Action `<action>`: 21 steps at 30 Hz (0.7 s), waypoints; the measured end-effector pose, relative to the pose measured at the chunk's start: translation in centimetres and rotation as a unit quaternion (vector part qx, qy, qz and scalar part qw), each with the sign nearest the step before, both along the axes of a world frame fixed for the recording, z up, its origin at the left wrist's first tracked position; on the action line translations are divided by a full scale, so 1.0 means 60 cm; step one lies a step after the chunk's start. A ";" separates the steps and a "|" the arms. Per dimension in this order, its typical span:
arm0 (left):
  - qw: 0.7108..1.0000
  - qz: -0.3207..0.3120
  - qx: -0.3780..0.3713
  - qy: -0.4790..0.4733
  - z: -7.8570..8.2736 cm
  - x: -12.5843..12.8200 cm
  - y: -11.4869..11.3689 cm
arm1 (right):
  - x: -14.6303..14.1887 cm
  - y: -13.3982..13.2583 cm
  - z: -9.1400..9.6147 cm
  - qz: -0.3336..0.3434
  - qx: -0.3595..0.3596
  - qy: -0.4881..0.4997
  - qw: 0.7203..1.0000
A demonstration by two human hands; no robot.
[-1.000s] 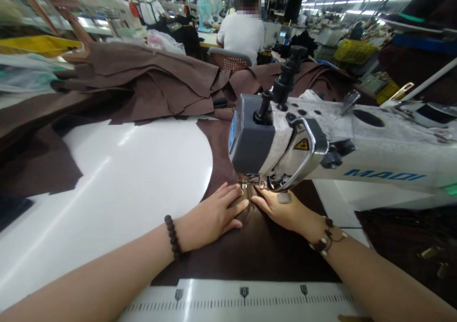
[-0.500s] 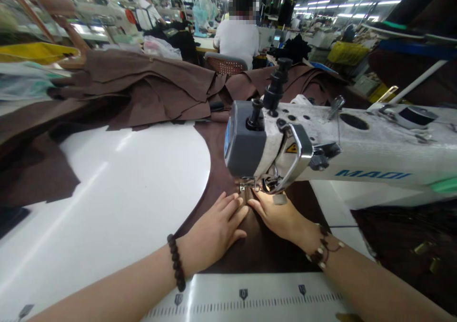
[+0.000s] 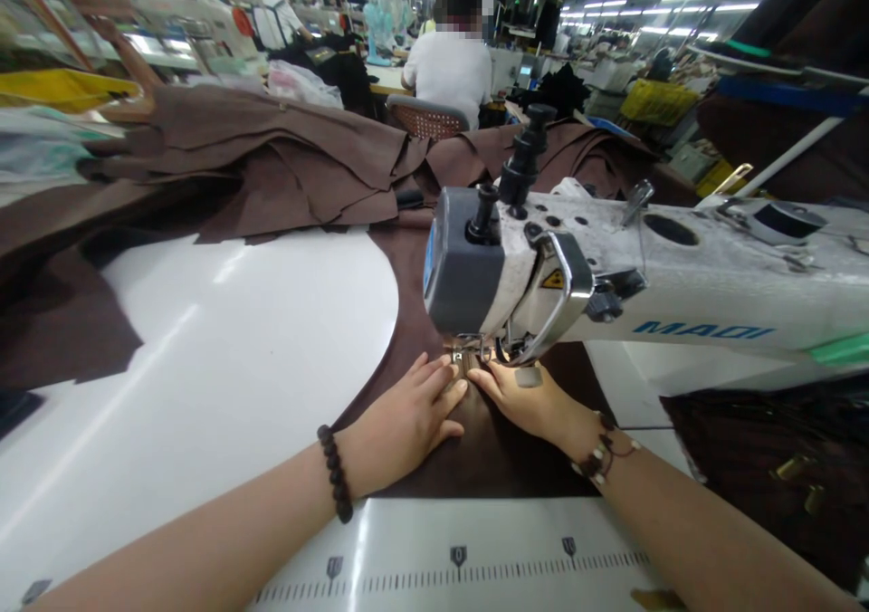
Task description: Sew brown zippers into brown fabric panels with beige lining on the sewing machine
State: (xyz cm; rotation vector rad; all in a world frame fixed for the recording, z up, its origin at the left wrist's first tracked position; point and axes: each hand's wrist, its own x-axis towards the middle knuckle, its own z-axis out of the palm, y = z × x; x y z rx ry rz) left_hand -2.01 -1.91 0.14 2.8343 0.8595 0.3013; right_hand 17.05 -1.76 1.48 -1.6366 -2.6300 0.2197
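Note:
Dark brown fabric lies under the presser foot of a white and grey sewing machine. My left hand rests flat on the cloth just left of the foot, fingers stretched out and thumb apart. To the right of the foot, my right hand presses on the same piece. Its thumb and a forefinger show, while the other fingertips are partly hidden behind the machine head. A narrow ribbed strip, possibly a zip or folded seam, shows between the two hands at the foot.
A heap of brown fabric pieces lies behind the white table. A printed ruler scale runs along the near edge. More dark cloth with small brass-coloured pieces sits at the right. A seated person works beyond the heap.
The fabric's near edge has slid slightly away from me, toward the foot. Both hands have moved forward a little with it. The view has shifted slightly.

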 end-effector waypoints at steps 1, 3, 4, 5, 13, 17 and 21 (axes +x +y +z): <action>1.000 0.000 0.000 -0.001 -0.001 0.000 0.003 | 0.000 0.002 0.002 0.006 0.009 0.006 1.000; 1.000 0.000 -0.002 -0.005 -0.003 -0.001 0.011 | 0.000 0.006 0.005 0.012 0.024 0.027 0.999; 1.000 0.001 -0.002 -0.010 -0.004 -0.001 0.014 | 0.000 0.008 0.006 0.010 0.028 0.038 0.999; 1.000 0.002 -0.002 -0.016 -0.004 -0.001 0.018 | 0.000 0.010 0.007 0.006 0.030 0.049 0.998; 1.000 -0.003 -0.016 -0.022 -0.002 -0.003 0.033 | 0.001 0.031 0.003 -0.011 -0.025 0.105 0.994; 1.000 -0.004 -0.015 -0.024 0.000 -0.004 0.035 | 0.002 0.036 0.001 0.001 -0.052 0.139 0.989; 0.999 -0.009 -0.007 -0.031 -0.002 -0.004 0.037 | 0.003 0.037 0.000 -0.004 -0.050 0.143 0.988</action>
